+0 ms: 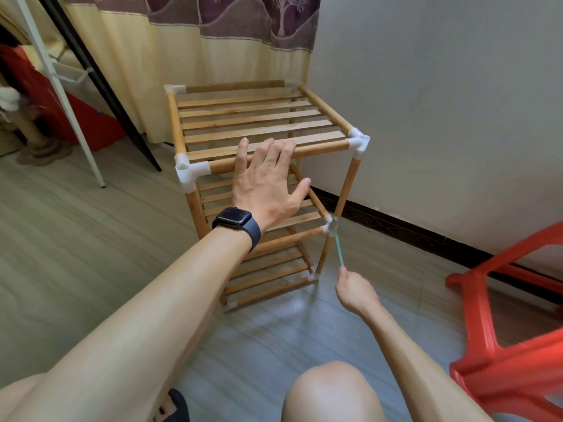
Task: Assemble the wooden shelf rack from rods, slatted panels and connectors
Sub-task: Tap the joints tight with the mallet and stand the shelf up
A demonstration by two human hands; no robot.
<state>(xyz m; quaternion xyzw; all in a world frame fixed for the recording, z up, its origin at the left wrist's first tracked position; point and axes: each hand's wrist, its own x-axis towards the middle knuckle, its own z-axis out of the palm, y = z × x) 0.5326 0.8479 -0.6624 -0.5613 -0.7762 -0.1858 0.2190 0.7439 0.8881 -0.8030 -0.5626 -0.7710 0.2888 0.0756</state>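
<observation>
Item: wooden shelf rack (259, 123), three slatted tiers, rods joined by white corner connectors. It stands upright on the floor at centre frame, close to the wall (441, 102) and curtain (182, 56).

Left hand (268, 187): fingers straight and spread, holding nothing. It reaches from the lower left, fingertips lying over the front top rod (323, 148), with a dark watch (236, 222) on the wrist.

Right hand (356, 292): lower right of centre, below and just beside the rack's front right leg, clenched round the end of a thin green-handled tool (338, 251). The blurred tool head meets the middle-tier connector (329, 222) at the front right corner.

Also present: red plastic stool (502, 360), lower right of the frame.
</observation>
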